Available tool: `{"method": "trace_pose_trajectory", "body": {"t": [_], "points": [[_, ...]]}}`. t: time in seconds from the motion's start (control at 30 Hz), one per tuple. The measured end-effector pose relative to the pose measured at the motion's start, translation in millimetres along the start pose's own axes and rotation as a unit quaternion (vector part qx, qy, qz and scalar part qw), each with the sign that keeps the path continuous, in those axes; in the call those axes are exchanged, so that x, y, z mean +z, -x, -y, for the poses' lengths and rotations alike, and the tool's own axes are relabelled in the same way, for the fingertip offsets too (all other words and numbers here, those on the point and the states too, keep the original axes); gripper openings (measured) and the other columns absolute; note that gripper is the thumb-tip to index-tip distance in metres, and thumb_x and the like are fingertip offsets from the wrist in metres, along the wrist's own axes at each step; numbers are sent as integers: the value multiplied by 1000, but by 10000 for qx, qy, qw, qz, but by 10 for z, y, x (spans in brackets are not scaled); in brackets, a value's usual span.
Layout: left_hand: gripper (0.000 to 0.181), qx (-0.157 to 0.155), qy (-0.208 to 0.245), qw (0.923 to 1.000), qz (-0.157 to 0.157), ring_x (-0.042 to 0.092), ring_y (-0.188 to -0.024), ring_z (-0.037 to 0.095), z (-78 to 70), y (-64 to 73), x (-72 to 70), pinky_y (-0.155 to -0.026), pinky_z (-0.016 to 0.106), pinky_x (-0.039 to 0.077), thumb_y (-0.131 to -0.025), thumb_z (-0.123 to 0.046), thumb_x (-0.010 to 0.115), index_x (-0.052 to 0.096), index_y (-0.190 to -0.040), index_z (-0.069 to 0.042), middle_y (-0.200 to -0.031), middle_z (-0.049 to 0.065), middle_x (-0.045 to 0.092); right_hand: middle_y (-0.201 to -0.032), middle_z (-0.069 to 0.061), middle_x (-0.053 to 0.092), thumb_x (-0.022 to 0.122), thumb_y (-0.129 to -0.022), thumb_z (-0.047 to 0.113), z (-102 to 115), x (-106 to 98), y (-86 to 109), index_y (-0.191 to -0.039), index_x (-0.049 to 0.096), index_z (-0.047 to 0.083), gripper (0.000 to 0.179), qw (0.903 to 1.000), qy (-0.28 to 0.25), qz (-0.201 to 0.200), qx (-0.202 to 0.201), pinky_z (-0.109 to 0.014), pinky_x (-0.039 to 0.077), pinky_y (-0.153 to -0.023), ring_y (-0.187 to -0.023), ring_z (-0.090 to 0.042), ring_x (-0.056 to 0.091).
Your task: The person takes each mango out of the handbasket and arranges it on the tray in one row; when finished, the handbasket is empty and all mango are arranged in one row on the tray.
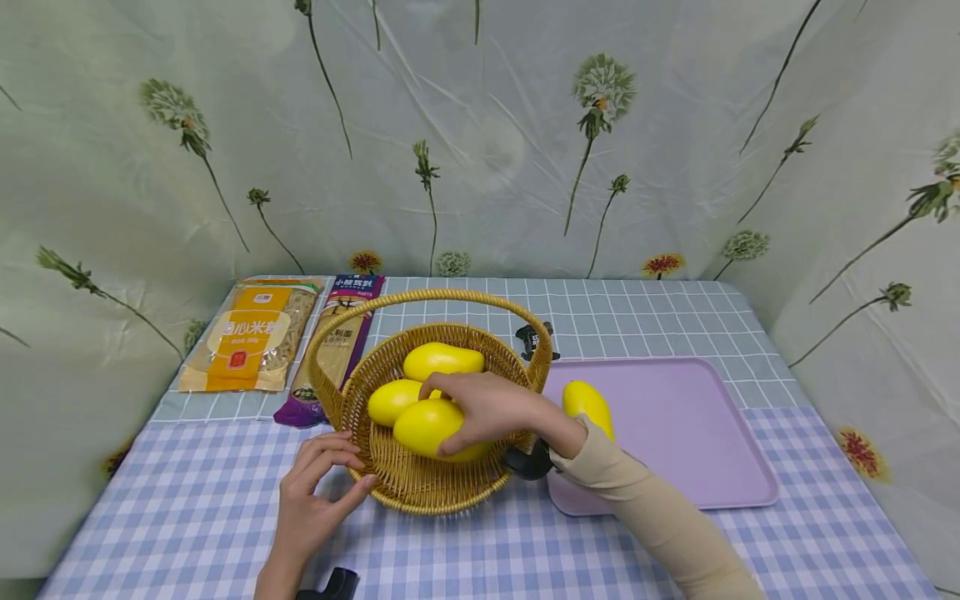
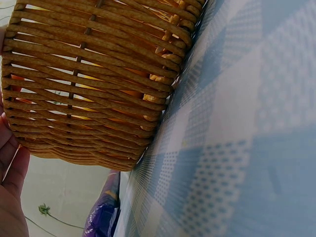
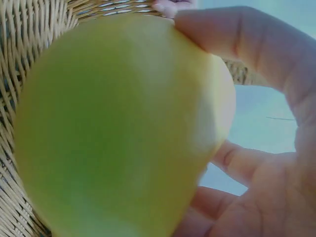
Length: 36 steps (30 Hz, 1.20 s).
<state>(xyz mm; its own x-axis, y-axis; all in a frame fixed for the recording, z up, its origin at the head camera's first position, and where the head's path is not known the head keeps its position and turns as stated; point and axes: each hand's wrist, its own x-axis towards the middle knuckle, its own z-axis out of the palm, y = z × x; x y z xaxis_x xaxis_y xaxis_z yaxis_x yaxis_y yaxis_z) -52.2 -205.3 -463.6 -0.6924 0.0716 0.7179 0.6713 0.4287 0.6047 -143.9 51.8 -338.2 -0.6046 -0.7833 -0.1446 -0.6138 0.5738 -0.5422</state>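
A round wicker basket with a tall arched handle holds several yellow mangoes. In it, my right hand grips the nearest mango, thumb on the near side and fingers over the top. The right wrist view shows this mango large, with greenish shading and the thumb and fingers around its side. Two other mangoes lie just behind it, one at the back and one at the left. My left hand holds the basket's left rim, fingertips and thumb at the weave.
A lilac tray stands right of the basket, one mango at its left side, partly behind the right forearm. An orange-labelled food bag and a purple pasta packet lie back left. A small black item sits behind the basket.
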Motion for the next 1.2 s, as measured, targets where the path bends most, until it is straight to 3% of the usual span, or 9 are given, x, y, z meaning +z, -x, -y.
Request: {"method": "trace_pose_trajectory", "body": {"t": [0.27,0.5,0.73,0.97,1.2], "points": [[23,-78,-37,10000,24,53,-104,26,-4,6,-4,-96,25,40,-69,-14,84,66,-83,-14,-95,13,63,-115,5,59,75,-74,41,3,28,152,-127,48,24,62,9964,-144,-827,-94,-27,47,-76,-92,-10,54],[23,-67,-3,10000,33,53,-105,25,-9,2,-5,-95,24,40,-69,-13,84,66,-84,-13,-95,13,63,-117,10,57,75,-77,42,-63,97,263,-131,47,23,63,9867,-602,-1454,-402,-26,48,-80,-94,-6,53],[20,-4,48,10000,3,53,-104,26,-14,-11,3,-96,26,40,-72,-16,83,67,-84,-13,-94,13,63,-120,11,54,75,-80,39,-91,136,419,-134,45,21,65,9713,-1229,-1923,-668,-30,50,-84,-100,-7,53],[21,14,55,10000,-12,53,-104,27,-10,-12,7,-96,27,39,-72,-17,84,66,-83,-13,-94,13,63,-126,11,53,79,-78,29,-136,188,604,-135,46,22,66,9486,-1746,-2499,-849,-31,50,-86,-102,-14,56],[21,35,55,10000,-32,53,-104,26,7,-3,2,-96,26,40,-73,-18,83,66,-82,-11,-94,13,63,-128,3,54,82,-75,17,-166,214,763,-133,48,14,67,9284,-1894,-3034,-1010,-32,51,-85,-101,-16,56]]}}
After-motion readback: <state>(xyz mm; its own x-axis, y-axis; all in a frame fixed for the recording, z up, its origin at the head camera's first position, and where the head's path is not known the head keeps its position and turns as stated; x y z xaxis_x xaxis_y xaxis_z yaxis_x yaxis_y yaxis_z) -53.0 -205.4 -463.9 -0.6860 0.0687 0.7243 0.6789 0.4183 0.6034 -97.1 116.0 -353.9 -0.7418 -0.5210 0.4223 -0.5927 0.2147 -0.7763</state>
